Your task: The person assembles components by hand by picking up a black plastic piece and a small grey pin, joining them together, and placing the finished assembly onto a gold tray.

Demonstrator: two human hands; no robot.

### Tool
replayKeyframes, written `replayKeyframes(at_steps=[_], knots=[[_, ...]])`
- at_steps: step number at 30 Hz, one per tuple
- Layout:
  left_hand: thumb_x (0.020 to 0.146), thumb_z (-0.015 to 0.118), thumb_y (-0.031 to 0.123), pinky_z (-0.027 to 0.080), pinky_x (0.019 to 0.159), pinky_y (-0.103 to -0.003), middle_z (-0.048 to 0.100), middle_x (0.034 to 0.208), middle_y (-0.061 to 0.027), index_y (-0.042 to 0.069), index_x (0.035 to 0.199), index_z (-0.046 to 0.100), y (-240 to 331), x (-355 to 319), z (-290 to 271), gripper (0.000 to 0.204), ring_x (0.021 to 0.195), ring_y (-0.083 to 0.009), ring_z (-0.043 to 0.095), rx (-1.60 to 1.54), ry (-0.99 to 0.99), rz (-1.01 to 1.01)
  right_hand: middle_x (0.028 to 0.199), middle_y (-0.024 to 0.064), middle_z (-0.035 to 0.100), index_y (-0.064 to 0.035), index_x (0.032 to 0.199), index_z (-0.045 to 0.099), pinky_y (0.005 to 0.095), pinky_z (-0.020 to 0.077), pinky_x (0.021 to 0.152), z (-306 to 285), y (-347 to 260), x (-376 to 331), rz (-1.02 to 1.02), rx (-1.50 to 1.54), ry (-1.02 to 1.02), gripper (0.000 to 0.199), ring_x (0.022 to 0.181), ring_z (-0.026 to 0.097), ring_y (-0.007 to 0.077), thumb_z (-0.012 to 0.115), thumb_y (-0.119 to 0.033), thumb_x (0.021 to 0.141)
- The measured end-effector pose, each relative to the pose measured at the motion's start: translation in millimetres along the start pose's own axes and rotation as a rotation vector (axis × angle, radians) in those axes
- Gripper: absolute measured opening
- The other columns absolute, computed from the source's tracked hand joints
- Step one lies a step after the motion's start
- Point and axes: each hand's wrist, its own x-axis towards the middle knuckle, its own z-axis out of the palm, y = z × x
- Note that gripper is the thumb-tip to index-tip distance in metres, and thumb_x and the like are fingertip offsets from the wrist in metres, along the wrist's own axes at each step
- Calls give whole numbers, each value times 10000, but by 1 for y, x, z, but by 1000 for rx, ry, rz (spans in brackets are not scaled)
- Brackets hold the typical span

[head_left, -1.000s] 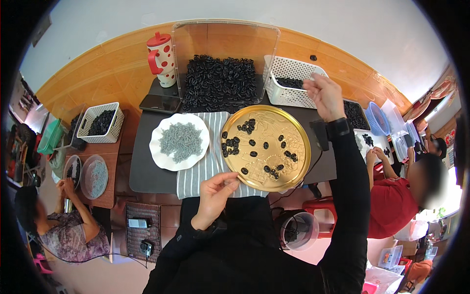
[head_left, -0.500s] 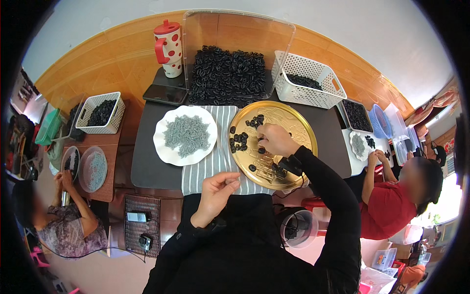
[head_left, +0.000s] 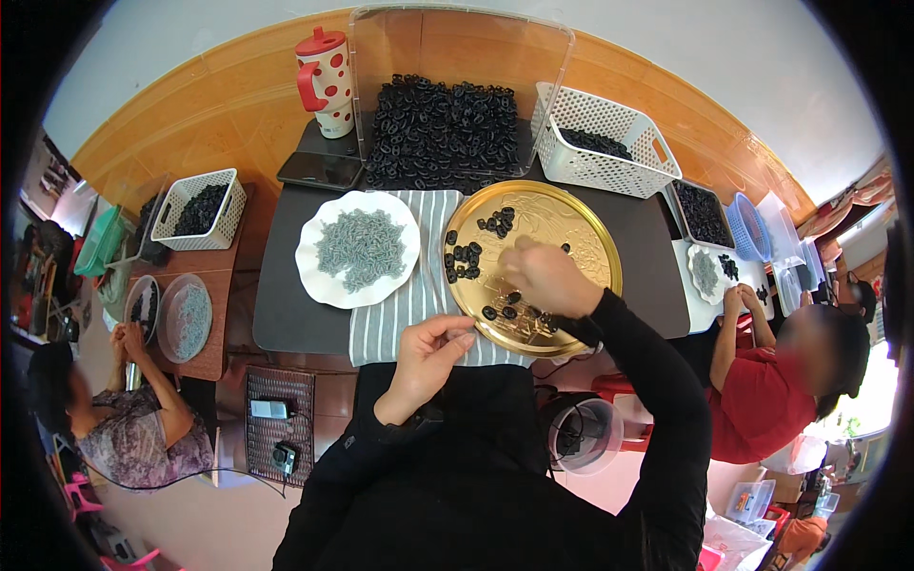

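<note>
A round gold tray (head_left: 581, 238) lies on a striped cloth (head_left: 400, 305) and holds several small black ring-shaped pieces (head_left: 465, 257). My right hand (head_left: 545, 276) hovers low over the tray's middle, fingers curled down among the black pieces; whether it grips one I cannot tell. My left hand (head_left: 430, 350) rests at the table's near edge by the tray's rim, fingers loosely pinched with nothing clearly in them. A white plate (head_left: 314, 276) with a heap of small grey pieces (head_left: 360, 249) sits left of the tray.
Behind the tray stand a clear bin of black rings (head_left: 443, 119), a white basket (head_left: 609, 152), a red-dotted jug (head_left: 326, 71) and a dark phone (head_left: 319, 171). Another person in red (head_left: 781, 381) works at the right, another sits at the left (head_left: 124, 419) beside a second basket (head_left: 195, 211).
My right hand came back from the white basket at the far right and moved down over the gold tray. My left hand stayed at the near edge.
</note>
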Motion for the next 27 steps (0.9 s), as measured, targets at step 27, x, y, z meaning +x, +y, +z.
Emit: replayKeyframes(at_steps=[27], knots=[[838,625,-16,419,599,-212,577,772,-46,-26,1005,649,-14,7,-5,168,654,-85,518,252,35,239,806,170,597,-16,806,623,428,474,692,-7,30,-10,12,57,46,109,783,595,359,588,-71,718]])
